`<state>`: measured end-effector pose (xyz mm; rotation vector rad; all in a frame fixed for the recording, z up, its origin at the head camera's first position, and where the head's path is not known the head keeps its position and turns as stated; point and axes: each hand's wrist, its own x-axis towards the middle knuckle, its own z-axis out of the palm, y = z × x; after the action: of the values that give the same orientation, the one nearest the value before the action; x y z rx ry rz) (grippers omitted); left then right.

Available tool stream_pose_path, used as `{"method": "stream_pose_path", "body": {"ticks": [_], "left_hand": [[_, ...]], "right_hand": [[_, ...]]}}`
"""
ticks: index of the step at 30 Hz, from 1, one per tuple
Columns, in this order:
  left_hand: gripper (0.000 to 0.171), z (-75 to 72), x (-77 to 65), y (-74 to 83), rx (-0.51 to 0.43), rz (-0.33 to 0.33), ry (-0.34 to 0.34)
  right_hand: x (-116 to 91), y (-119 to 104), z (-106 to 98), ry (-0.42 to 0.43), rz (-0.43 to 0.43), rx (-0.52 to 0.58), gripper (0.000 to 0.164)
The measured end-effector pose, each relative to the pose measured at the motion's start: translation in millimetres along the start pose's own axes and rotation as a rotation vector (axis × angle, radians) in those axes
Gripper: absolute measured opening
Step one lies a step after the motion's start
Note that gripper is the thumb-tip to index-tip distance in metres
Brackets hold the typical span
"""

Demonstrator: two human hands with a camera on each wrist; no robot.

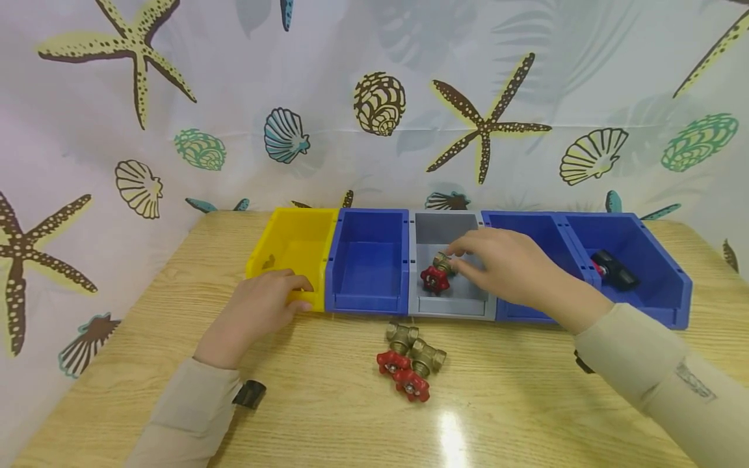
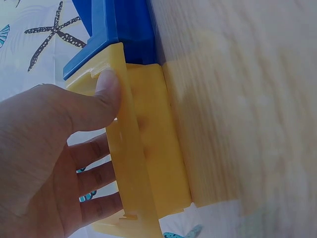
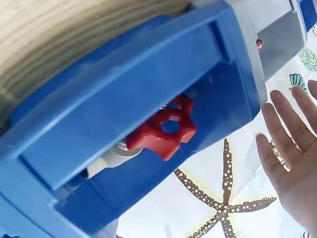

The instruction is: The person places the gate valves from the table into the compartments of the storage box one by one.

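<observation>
Your left hand (image 1: 260, 309) grips the front lip of a yellow storage bin (image 1: 304, 224), left of centre in the head view; the left wrist view shows your thumb laid on one side of the lip and your fingers on the other. Your right hand (image 1: 503, 263), right of centre, is released and holds nothing, thumb and forefinger apart over a gray storage bin (image 1: 450, 305), while the right wrist view catches its fingers extended. Just beside those fingertips, a brass valve with a red handwheel (image 1: 436, 276) lies inside the gray bin, near the middle of the frame; whether they touch it, you cannot tell from these angles. Between the yellow and gray bins stands a blue bin (image 1: 367, 303). On the gray bin's other side is a second blue bin (image 3: 124, 99), partly behind your right hand in the head view; the right wrist view shows a red-handled valve (image 3: 158, 141) in it. A third blue bin (image 1: 661, 260), at the right end, holds a black fitting (image 1: 617, 270) with a red part. Below centre, a left brass valve (image 1: 398, 351) and a right brass valve (image 1: 421, 367), both red-wheeled, lie side by side on the wood-grain table (image 1: 328, 416), their wheels toward the bottom of the frame. A curtain (image 1: 328, 65) printed with starfish and seashells fills the upper frame.
</observation>
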<state>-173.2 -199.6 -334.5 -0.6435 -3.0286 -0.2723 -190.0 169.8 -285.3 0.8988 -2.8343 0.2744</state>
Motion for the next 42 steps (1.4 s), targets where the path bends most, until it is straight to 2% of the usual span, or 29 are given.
{"method": "stream_pose_path", "body": {"ticks": [8, 15, 29, 38, 42], "left_hand": [[0.024, 0.4, 0.2, -0.3, -0.004, -0.003, 0.0], [0.024, 0.0, -0.3, 0.1, -0.01, -0.011, -0.011], [0.024, -0.1, -0.8, 1.0, -0.006, -0.011, -0.008], [0.025, 0.6, -1.1, 0.9, -0.004, -0.011, -0.011], [0.025, 0.5, -0.9, 0.9, 0.002, -0.01, -0.006]], "right_hand": [[-17, -1, 1, 0.061, -0.031, -0.004, 0.021], [-28, -3, -1, 0.078, -0.042, 0.017, 0.021], [-56, 4, -13, 0.173, -0.06, 0.024, 0.021], [-71, 15, -20, 0.135, -0.025, 0.067, 0.025], [-79, 22, -23, 0.144, 0.005, 0.073, 0.028]]}}
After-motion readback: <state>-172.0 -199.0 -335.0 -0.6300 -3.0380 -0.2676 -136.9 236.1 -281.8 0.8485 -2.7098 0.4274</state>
